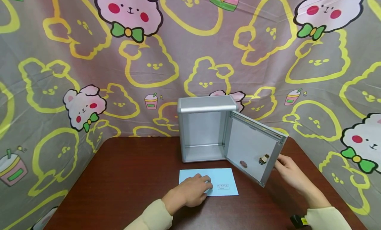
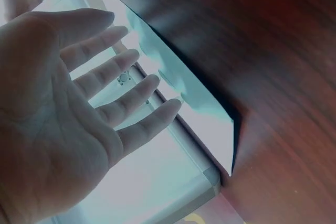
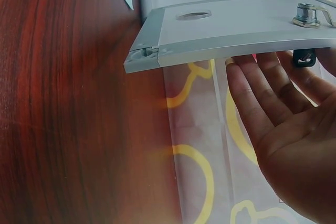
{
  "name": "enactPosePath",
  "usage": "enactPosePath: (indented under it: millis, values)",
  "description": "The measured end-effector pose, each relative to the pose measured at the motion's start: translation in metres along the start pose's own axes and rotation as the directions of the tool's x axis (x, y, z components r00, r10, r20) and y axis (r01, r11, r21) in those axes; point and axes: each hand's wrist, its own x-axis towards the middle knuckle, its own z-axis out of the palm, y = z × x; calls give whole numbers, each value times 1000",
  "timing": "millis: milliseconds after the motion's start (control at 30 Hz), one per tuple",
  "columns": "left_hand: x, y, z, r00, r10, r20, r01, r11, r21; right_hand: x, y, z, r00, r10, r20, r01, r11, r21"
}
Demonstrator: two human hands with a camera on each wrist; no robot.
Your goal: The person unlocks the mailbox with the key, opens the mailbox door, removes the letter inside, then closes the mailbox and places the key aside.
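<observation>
A light blue envelope (image 1: 227, 175) with a small printed box lies on the table in front of a silver metal box (image 1: 205, 104). My left hand (image 1: 194, 189) is over the envelope, fingers relaxed and slightly bent. In the left wrist view its fingertips are at the envelope, though contact is hard to tell. The box door (image 1: 253, 140) is swung out to the right, its lock (image 1: 263, 159) showing on the inner face. My right hand (image 3: 294, 114) is behind the door, its fairly straight fingers at the outer face beside a black key head (image 3: 304, 57).
The dark red-brown wooden table (image 1: 131, 170) stands before a grey cartoon-print cloth (image 1: 166, 68). The door's free lower corner (image 3: 142, 56) juts out over the table's right side. A round hole (image 3: 193, 16) is in the door panel.
</observation>
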Motion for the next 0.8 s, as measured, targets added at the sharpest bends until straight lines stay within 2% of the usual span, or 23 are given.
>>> enactPosePath:
  millis: [167,467,633,800]
  values:
    - [-1,-2,-1,1000,15,0,-15,1000,-8,-1,1,1,1000,0,1,0,1000,4]
    - [-7,-7,-7,999,30,-38,-34,995,-90,-2,0,1,1000,1,5,-1,1000,0]
    - [-9,-15,-15,995,32,-90,-43,991,-123,-2,-1,1,1000,2,11,-2,1000,4]
    - [-12,-23,-25,986,3,-169,-34,983,-181,-2,0,1,1000,1,15,-1,1000,1]
